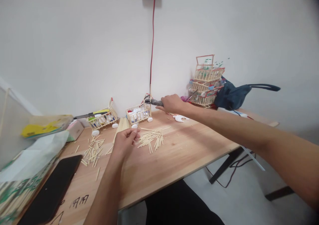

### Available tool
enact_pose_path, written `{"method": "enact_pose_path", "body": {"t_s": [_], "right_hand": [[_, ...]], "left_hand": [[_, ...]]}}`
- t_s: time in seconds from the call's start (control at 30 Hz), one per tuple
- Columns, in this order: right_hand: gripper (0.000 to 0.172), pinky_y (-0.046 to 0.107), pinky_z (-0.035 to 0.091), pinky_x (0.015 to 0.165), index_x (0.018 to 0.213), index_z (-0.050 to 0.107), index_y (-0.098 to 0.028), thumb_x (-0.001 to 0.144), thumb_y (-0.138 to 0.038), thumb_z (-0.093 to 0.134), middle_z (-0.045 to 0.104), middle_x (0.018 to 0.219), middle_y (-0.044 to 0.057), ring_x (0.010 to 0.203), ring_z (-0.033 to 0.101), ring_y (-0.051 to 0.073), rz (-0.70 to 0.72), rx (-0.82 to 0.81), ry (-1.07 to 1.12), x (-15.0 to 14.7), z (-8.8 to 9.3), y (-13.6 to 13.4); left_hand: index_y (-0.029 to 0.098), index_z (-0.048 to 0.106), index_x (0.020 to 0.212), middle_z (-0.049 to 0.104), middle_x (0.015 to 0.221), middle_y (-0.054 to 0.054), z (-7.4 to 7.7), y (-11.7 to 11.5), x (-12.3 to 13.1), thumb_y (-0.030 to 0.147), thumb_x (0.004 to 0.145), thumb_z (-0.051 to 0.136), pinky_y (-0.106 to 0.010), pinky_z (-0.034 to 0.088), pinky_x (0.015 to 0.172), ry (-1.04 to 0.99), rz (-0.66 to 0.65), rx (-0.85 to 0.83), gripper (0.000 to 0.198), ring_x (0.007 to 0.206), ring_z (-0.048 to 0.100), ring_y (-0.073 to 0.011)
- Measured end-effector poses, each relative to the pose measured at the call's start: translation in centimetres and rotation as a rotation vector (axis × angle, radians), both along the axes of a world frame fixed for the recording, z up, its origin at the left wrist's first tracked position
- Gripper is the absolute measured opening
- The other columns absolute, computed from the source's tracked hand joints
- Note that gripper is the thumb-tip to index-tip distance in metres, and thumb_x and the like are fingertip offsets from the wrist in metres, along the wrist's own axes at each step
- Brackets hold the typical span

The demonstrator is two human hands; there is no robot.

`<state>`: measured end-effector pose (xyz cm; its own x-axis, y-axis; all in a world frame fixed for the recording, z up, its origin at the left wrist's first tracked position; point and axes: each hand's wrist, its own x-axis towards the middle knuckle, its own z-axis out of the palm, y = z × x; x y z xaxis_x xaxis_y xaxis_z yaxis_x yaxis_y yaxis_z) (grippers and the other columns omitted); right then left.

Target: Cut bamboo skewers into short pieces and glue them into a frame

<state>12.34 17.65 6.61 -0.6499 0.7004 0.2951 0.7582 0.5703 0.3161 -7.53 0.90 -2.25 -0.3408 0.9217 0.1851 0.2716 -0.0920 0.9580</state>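
My right hand (173,103) reaches out to the back of the table, its fingers wrapped round a dark grey tool (156,102) whose kind I cannot make out. The tool's tip is near a small wooden-stick cart (139,114) with white round wheels and white bits inside. My left hand (126,139) hovers over the table, thumb and fingers pinched together; what they hold, if anything, is hidden. Just right of it lies a loose pile of short wooden sticks (152,137). Longer sticks (122,125) lie behind my left hand.
Another stick cart (103,118) carries a yellow-and-black tool (93,113). More cut sticks (93,152) and a black phone (52,188) lie left. Stacked stick carts (205,82) stand back right beside a dark blue bag (233,93). A red-black cable (153,35) hangs down the wall.
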Motion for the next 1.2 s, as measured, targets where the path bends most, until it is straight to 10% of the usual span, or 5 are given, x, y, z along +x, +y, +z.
{"method": "enact_pose_path", "body": {"t_s": [0.8,1.2], "right_hand": [[0.06,0.037,0.043,0.072,0.105,0.062,-0.011,0.09,-0.062,0.034,0.067,0.099,0.02,0.088,0.065,0.032,-0.01,-0.008,0.035,0.2,-0.7,-1.0],[0.071,0.026,0.035,0.052,0.073,0.062,-0.014,0.084,-0.075,0.028,0.062,0.067,0.009,0.055,0.055,0.015,0.074,-0.685,0.287,0.4,-1.8,-7.0]], "left_hand": [[0.011,0.073,0.084,0.068,0.068,-0.007,0.3,-0.2,0.2,0.052,0.066,0.066,-0.024,0.043,0.051,0.013,0.015,-0.009,0.045,0.06,0.057,-0.0146],[0.009,0.069,0.102,0.071,0.09,-0.013,0.6,-0.1,0.1,0.063,0.074,0.056,-0.028,0.049,0.064,-0.091,0.105,0.111,0.062,0.081,0.063,-0.0211]]}}
